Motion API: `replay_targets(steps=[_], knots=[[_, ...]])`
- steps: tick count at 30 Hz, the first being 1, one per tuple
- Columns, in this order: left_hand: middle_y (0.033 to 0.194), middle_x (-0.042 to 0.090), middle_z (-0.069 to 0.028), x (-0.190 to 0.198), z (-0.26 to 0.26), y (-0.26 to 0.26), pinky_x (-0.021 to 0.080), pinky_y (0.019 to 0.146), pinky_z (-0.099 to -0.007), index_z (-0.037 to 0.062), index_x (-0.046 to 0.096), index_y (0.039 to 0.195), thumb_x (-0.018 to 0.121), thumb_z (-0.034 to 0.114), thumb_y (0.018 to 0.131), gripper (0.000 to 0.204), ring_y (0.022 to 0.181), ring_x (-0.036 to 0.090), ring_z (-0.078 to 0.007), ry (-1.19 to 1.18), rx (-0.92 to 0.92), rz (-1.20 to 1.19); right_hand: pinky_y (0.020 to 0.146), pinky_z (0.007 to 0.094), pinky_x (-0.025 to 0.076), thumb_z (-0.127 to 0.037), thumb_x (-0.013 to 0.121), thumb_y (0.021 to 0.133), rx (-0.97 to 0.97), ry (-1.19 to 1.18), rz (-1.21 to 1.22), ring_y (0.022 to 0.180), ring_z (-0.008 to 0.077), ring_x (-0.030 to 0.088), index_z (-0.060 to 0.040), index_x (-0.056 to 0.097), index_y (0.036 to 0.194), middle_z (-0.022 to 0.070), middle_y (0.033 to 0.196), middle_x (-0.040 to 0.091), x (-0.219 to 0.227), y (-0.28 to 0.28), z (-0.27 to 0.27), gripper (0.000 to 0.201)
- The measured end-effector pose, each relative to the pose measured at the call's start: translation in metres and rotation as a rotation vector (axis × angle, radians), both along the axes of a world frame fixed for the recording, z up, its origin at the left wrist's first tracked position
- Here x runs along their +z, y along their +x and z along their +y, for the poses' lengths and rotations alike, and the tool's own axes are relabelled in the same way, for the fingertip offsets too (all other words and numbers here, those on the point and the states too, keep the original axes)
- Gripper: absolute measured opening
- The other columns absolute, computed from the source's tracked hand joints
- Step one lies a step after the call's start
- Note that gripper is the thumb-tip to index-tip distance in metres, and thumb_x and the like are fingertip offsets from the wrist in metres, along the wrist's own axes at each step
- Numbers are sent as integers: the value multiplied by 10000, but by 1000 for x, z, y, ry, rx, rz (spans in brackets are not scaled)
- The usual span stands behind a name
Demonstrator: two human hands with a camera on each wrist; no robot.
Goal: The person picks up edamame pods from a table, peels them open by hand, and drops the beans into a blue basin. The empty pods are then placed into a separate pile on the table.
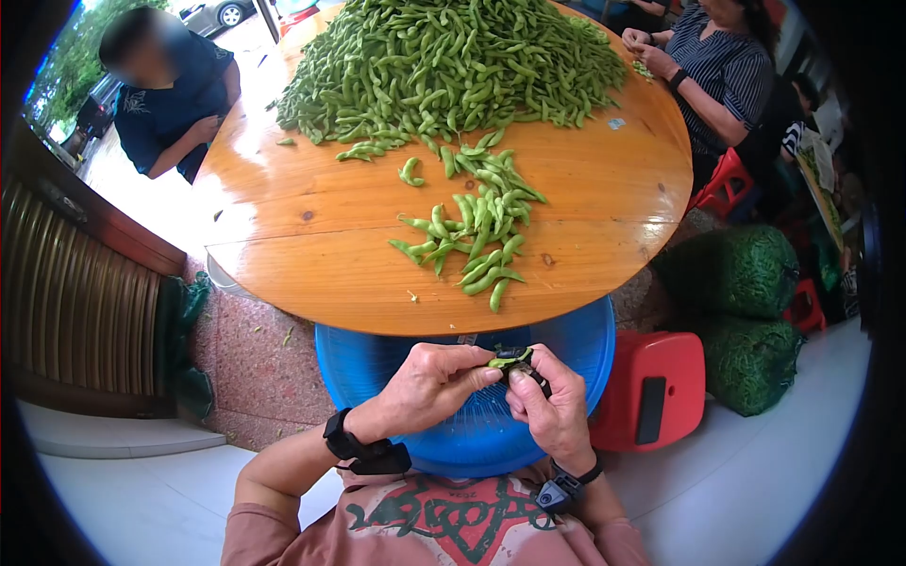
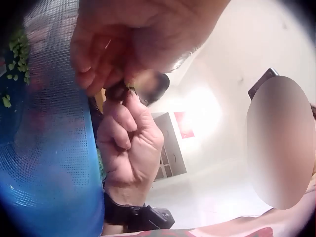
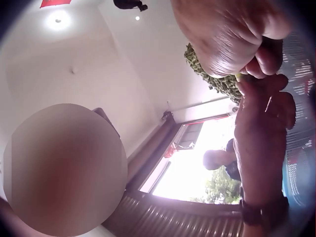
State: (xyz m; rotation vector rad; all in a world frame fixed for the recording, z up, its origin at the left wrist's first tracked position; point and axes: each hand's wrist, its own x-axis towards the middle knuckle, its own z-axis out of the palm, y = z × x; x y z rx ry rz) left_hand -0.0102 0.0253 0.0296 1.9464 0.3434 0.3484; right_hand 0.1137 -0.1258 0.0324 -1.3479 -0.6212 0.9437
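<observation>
Both hands meet over a blue mesh basket (image 1: 342,377) close to the body. The left hand (image 1: 429,382) pinches one end of a green edamame pod (image 1: 508,362) between thumb and forefinger. At the pod's other end, the right hand (image 1: 555,406) grips with curled fingers and thumb; something black shows among its fingers. In the left wrist view, shelled green beans (image 2: 19,54) lie in the basket beside the hands. Fingers hide most of the pod in both wrist views. A loose group of pods (image 1: 481,222) lies on the table ahead of the hands.
A large heap of pods (image 1: 444,66) covers the far part of the round wooden table (image 1: 311,255). To the right stand a red stool (image 1: 684,377) and green mesh sacks (image 1: 750,363). One person (image 1: 170,104) is at the left, others (image 1: 717,66) at the right.
</observation>
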Motion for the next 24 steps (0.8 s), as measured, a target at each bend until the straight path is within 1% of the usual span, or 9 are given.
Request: replay_targets(steps=[4,8,10,11,13,16,18,20,24], knots=[[760,679,-38,-2,17,-1,474,574,-260,1,705,964,544,318,1055,367,662,611,-84,-435,-176,264,513,220,423,-23,555,991,19,11,44,611,45,496,14,566,905,-9,810,491,-6,0,-1,94],[801,679,-33,-7,16,-2,460,573,-241,6,682,965,472,348,1085,419,662,593,-73,-719,-223,305,515,245,434,-39,585,976,138,-76,226,600,52,500,15,570,909,-2,820,509,-11,10,-6,88],[800,627,-25,-5,14,-1,451,588,-243,18,608,1000,438,343,1098,379,672,556,-77,-764,-250,371,541,298,458,-32,616,936,90,-113,-193,598,128,541,17,581,928,45,830,544,-20,8,-6,61],[800,627,-25,-10,10,-1,451,588,-243,18,608,1000,438,343,1098,379,672,556,-77,-766,-249,371,541,298,458,-32,616,936,91,-115,-193,598,128,541,17,581,928,45,830,544,-17,6,-5,61],[782,566,0,-21,-1,-1,428,550,-225,56,548,1046,421,279,1100,262,648,511,-65,-795,-191,220,599,368,491,7,631,882,-39,-41,-782,662,262,596,19,590,944,117,857,555,-10,-2,0,75],[822,504,19,-19,-15,1,415,583,-208,80,513,1089,394,243,1097,202,693,462,-56,-835,-84,196,652,411,505,50,622,851,-104,-20,-867,749,362,604,21,591,943,159,893,554,-10,-9,5,102],[846,472,37,-16,-17,0,396,602,-202,92,513,1095,414,222,1078,165,719,427,-48,-876,-62,228,662,419,509,56,624,848,-98,-19,-871,758,368,607,23,590,943,159,902,552,-11,-9,6,107],[791,469,19,-16,-21,3,393,620,-245,75,522,1068,408,101,1037,121,707,438,-83,-1115,81,248,672,428,512,62,625,844,-93,-19,-877,767,373,610,24,589,943,159,912,551,-13,-8,6,112],[786,459,26,-27,-17,4,398,629,-254,80,541,1051,411,47,987,149,708,428,-86,-1128,50,221,658,415,500,53,623,847,-64,-2,-846,750,359,602,24,586,933,156,894,551,-14,-5,6,98]])
